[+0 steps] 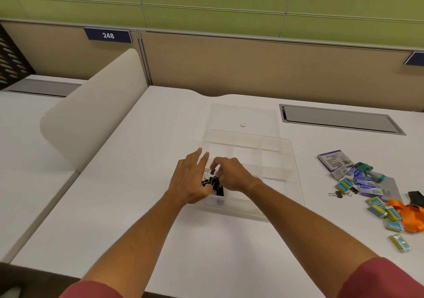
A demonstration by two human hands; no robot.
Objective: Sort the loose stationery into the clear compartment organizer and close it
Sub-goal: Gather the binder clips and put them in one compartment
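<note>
Clear organizer (250, 157) lying open mid-desk (137, 217), lid (243, 116) folded back flat behind it, small pink dot on the lid; grid of compartments visible, the far and right ones bare.

Both hands over the organizer's near-left corner compartment; black binder clips (216, 186) heaped there, between and beneath the hands. Left hand (189, 180) at the organizer's left wall, fingers straight and spread, pointing away, thumb low beside the clips; no curl round anything visible. Right hand (229, 176) just right of it, fingers curled down, fingertips pinching one clip above the heap; exact hold partly hidden by the knuckles. Red sleeves at the bottom edge.

Loose stationery well right of the organizer, apart from it: purple-and-white box (333, 161) nearest; green tape dispenser (362, 168) beyond that; blue-and-white packets (364, 183) and yellow-teal packets (385, 215) scattered further right and nearer the desk's front; two stray clips (336, 194) among them; orange strap (410, 215) and a black item (416, 197) at the frame's right edge; grey sheet under part of the pile.

Grey cable hatch (339, 119) behind and right of the organizer; white divider (96, 109) left of it; "248" plate (108, 35) on the partition behind.
</note>
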